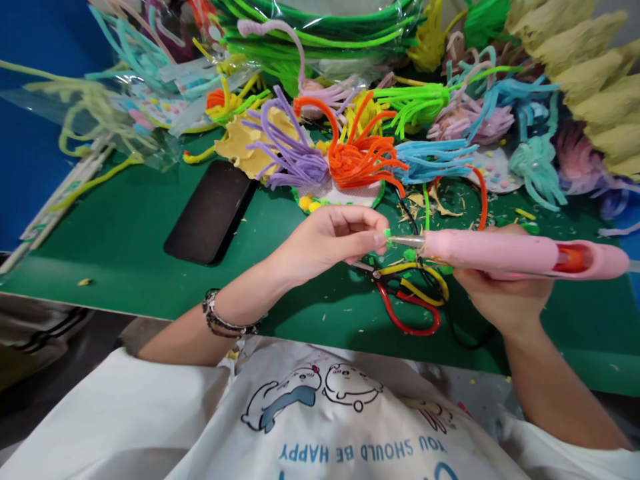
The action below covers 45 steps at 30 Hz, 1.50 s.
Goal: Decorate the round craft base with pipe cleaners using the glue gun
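My right hand [505, 293] is wrapped round the grip of a pink hot glue gun [495, 252], its metal nozzle pointing left. Between the thumb and finger of my left hand [335, 240] is a small green piece [387, 235], and the nozzle tip meets it or sits just beside it. Under the nozzle lie scissors [415, 300] with red and yellow handles. Just beyond my hands, an orange pipe-cleaner bundle [357, 160], a purple one [300, 150] and a light blue one [433, 160] rest by a white, green-edged piece [350, 193].
A black phone [209, 212] lies left on the green table [135, 267]. Bagged green pipe cleaners [325, 33] and several coloured bundles crowd the back. Yellowish ruffled material [580, 73] stands at the back right. Green and yellow scraps surround the scissors.
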Tool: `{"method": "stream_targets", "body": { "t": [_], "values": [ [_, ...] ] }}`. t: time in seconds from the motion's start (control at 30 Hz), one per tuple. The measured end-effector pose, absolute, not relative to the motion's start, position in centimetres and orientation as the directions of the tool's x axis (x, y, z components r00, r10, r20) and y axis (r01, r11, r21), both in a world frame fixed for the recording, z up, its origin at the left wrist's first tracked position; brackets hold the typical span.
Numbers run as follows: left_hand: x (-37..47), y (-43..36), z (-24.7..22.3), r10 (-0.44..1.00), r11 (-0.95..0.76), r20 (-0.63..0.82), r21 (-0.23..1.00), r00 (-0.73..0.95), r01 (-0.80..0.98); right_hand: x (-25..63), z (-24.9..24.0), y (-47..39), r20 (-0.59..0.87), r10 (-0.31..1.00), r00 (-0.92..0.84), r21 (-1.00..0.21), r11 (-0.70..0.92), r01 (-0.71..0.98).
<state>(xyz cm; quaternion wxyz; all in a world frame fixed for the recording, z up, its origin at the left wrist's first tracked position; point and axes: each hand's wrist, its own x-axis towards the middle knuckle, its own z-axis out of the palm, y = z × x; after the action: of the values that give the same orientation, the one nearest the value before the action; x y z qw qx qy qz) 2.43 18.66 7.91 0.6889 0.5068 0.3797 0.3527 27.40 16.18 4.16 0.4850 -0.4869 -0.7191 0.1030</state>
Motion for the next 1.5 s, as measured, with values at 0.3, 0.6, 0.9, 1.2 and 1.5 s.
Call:
{"method": "stream_targets", "body": {
  "t": [0.3, 0.6, 0.9, 1.2, 1.5],
  "values": [
    [2.34, 18.71, 8.29, 0.874, 0.215, -0.131, 0.968, 0.468, -0.129, 27.47, 3.9, 16.15, 0.617, 0.786, -0.053, -0.579, 0.498, 0.646],
    [2.28, 18.67, 8.16, 0.874, 0.224, -0.122, 0.96, 0.47, -0.168, 27.36, 3.9, 16.33, 0.667, 0.741, -0.078, -0.515, 0.534, 0.671],
    [2.29, 18.68, 8.16, 0.873, 0.224, -0.109, 0.956, 0.475, -0.192, 27.36, 3.93, 16.23, 0.666, 0.741, -0.088, -0.513, 0.539, 0.668],
    [2.15, 18.75, 8.02, 0.87, 0.228, -0.121, 0.958, 0.477, -0.174, 27.49, 3.87, 16.36, 0.656, 0.749, -0.096, -0.522, 0.542, 0.658],
    [2.3, 18.65, 8.18, 0.874, 0.224, -0.128, 0.962, 0.469, -0.154, 27.42, 3.98, 16.37, 0.658, 0.747, -0.098, -0.523, 0.547, 0.654]
  ]
}}
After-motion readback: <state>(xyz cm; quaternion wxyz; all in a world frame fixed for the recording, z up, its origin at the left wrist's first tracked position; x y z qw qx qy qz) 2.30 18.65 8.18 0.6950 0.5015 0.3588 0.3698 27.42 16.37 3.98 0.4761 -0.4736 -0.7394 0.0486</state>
